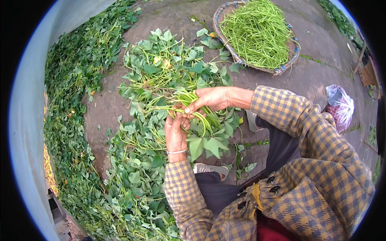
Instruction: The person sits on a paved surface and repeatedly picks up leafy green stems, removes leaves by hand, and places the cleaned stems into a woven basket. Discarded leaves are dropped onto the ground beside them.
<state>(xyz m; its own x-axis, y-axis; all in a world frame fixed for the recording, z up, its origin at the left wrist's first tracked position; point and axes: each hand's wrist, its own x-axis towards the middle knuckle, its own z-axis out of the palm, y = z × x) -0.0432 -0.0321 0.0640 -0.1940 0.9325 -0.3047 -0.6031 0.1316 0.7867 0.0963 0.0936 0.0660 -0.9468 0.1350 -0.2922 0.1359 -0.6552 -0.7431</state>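
Observation:
My right hand (211, 98) is closed around a bunch of green leaf stalks (208, 120), its thumb pressed on them near my left fingertips. Below and beside it, my left hand (178, 128), with a pale bracelet at the wrist, pinches the stems between thumb and fingers. A few lobed green leaves (208, 146) hang from the bunch. Both hands are close together above a heap of leafy vines (169, 69) on the ground, some leaves yellowed. Beyond my right hand, a round woven basket (229, 48) with a blue-bound rim holds a large pile of bare green stalks (256, 33).
Another long band of leafy vines (75, 75) lies along the left. At the right, a tied clear plastic bag (340, 108) with reddish contents rests on the stone paving (319, 72). My shoes (209, 169) stand at the edge of the heap.

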